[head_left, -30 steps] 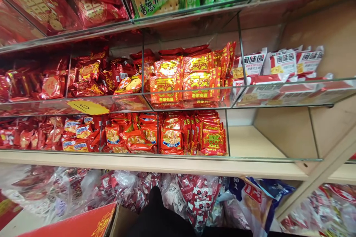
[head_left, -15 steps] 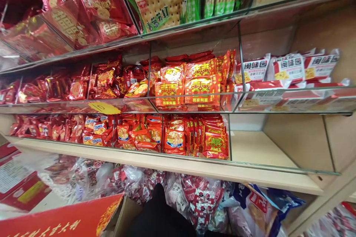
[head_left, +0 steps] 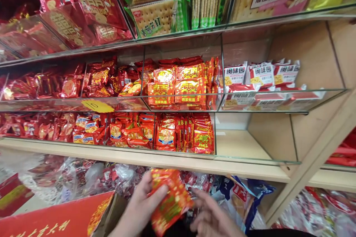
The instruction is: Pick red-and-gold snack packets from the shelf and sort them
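Note:
My left hand [head_left: 139,207] grips a stack of red and gold snack packets [head_left: 169,200] at the bottom centre, below the lowest shelf. My right hand [head_left: 211,214] is beside the packets with fingers spread, its fingertips close to or touching their right edge. Straight above, the lower shelf holds matching red packets [head_left: 194,133] in glass-divided compartments. The compartment to their right [head_left: 244,144] has bare wood.
Glass shelves above carry red packets [head_left: 178,85], white and red packs [head_left: 258,76] and cracker packs [head_left: 158,14]. A yellow price tag [head_left: 96,106] sticks to the glass. A red carton [head_left: 55,222] sits bottom left; clear bags of sweets [head_left: 69,177] lie under the shelf.
Both hands have come up into view from below with the red packets, where before only a dark shape showed. The view has shifted slightly to the right.

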The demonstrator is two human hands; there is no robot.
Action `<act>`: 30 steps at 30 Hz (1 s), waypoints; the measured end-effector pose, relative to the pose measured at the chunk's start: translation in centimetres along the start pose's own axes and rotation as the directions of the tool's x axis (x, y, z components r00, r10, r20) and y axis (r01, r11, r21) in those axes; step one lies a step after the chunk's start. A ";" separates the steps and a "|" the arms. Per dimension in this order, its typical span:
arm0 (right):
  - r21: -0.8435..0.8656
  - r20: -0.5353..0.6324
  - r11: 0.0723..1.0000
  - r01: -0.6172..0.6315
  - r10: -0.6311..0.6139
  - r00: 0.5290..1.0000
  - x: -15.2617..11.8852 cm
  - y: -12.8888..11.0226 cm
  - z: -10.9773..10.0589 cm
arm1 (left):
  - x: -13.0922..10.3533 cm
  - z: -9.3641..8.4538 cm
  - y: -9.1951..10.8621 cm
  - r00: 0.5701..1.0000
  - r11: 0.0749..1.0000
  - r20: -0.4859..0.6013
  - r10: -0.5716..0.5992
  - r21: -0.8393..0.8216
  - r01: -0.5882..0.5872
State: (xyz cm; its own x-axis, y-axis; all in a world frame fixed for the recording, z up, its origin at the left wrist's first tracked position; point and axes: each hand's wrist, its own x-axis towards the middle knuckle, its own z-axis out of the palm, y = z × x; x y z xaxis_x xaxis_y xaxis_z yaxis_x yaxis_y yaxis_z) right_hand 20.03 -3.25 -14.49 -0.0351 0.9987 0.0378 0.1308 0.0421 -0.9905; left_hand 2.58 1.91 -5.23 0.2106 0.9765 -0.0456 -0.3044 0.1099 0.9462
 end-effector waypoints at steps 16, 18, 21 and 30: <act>0.322 -0.361 0.942 -0.093 0.213 0.908 0.8 0.2 -2.9 | 4.1 3.1 -8.3 0.976 0.963 0.210 -0.061 -0.246 0.113; 0.349 -0.403 0.936 -0.055 0.203 0.893 1.0 0.2 -2.9 | 4.1 3.3 -8.2 0.984 0.955 0.167 -0.059 -0.277 0.104; 0.373 -0.467 0.928 -0.010 0.198 0.862 1.2 0.2 -3.1 | 4.2 3.2 -8.0 0.993 0.942 0.100 -0.058 -0.324 0.088; 0.446 -0.520 0.895 0.017 0.243 0.819 1.0 -0.4 -2.7 | 3.9 2.9 -7.6 0.971 0.848 0.156 -0.180 -0.477 0.233</act>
State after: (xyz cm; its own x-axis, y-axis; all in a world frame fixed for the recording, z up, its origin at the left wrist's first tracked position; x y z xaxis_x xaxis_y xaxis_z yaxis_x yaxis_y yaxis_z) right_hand 22.57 -2.16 -13.73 0.5179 0.8437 -0.1409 -0.3252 0.0418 -0.9447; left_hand 8.37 4.33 -11.67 0.4040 0.8998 -0.1648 -0.6516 0.4095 0.6385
